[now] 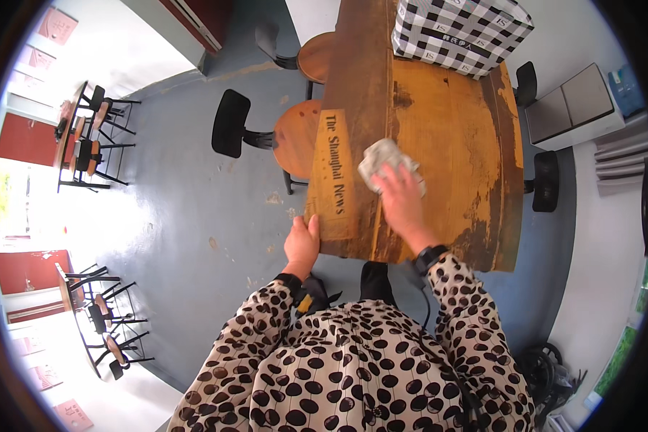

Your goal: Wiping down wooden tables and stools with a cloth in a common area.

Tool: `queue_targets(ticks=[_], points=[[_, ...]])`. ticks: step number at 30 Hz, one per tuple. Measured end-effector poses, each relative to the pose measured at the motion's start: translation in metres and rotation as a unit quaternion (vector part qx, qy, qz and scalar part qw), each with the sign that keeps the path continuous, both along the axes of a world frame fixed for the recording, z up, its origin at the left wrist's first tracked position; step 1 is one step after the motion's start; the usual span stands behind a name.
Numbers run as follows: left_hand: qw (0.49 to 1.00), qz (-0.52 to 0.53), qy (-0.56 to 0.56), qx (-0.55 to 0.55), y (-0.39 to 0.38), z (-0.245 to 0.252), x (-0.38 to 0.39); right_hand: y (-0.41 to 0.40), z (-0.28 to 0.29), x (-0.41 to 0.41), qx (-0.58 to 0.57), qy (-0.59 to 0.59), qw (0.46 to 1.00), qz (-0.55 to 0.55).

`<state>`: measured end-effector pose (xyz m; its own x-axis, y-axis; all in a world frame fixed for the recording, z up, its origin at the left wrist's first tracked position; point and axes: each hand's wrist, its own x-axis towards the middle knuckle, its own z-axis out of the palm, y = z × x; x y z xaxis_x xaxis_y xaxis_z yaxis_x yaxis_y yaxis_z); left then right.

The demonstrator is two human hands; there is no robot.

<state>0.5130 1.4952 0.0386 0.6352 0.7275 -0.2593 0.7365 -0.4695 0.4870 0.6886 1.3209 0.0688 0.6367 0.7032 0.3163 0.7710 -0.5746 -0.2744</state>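
Note:
My right hand (402,200) presses a crumpled, pale cloth (380,156) onto the top of a wooden table (448,146). Its fingers spread over the cloth, partly covering it. My left hand (302,241) grips the table's near left corner, thumb on top and the other fingers partly hidden below the edge. Between the hands, a lighter panel with printed lettering (335,173) runs along the left side of the tabletop. Dark worn patches mark the wood. At the far end stands a black-and-white checked bag (459,35).
Chairs with round wooden seats (297,139) and black backrests stand left of the table; another black backrest (545,181) is at its right. A low cabinet (575,108) lines the right wall. Further tables with chairs (94,135) stand far left on the grey floor (194,205).

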Motion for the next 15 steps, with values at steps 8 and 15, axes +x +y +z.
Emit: queue_targets(ticks=[8, 15], points=[[0.982, -0.121, 0.044, -0.14, 0.037, -0.011, 0.007, 0.0, 0.002, -0.163, 0.041, 0.04, 0.998, 0.028], [0.959, -0.165, 0.027, -0.23, 0.042, -0.001, 0.015, -0.199, -0.039, -0.155, 0.09, -0.058, 0.891, -0.442]])
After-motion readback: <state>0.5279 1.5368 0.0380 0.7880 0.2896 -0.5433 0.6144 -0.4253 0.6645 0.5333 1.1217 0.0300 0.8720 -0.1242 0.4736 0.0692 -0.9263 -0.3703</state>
